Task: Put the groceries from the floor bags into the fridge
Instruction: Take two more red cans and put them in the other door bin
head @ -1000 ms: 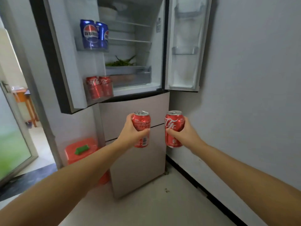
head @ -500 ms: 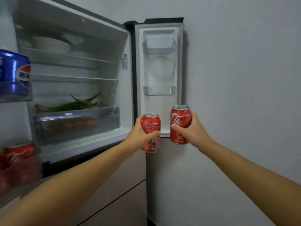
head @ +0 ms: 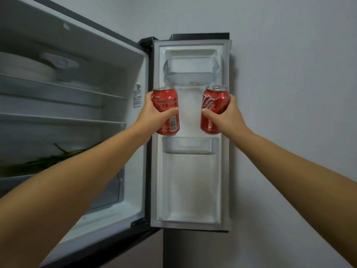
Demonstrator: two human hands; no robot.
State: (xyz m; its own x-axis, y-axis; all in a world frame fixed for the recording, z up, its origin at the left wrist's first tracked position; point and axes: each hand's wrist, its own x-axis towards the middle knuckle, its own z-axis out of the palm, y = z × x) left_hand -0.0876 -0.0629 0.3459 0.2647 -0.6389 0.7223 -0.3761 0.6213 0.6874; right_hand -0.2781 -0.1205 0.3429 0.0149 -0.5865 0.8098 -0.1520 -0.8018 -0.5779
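Note:
My left hand (head: 154, 115) grips a red cola can (head: 166, 105) upright, and my right hand (head: 226, 117) grips a second red cola can (head: 213, 105) beside it. Both cans hang in front of the fridge's open right door (head: 190, 190), just above its middle door bin (head: 190, 146) and below the upper door bin (head: 190, 72). Neither can touches a bin. The cans are a hand's width apart. The fridge interior (head: 77, 117) stands open to the left.
Glass shelves (head: 58, 120) cross the fridge interior, with white dishes (head: 29, 68) on the top one and green vegetables (head: 48, 159) over a clear drawer (head: 114, 190). A grey wall (head: 289, 93) stands close on the right of the door.
Both hands have risen and spread apart with their cans, from near the door's lower edge to above the middle bin. My view has turned right and closer to the door.

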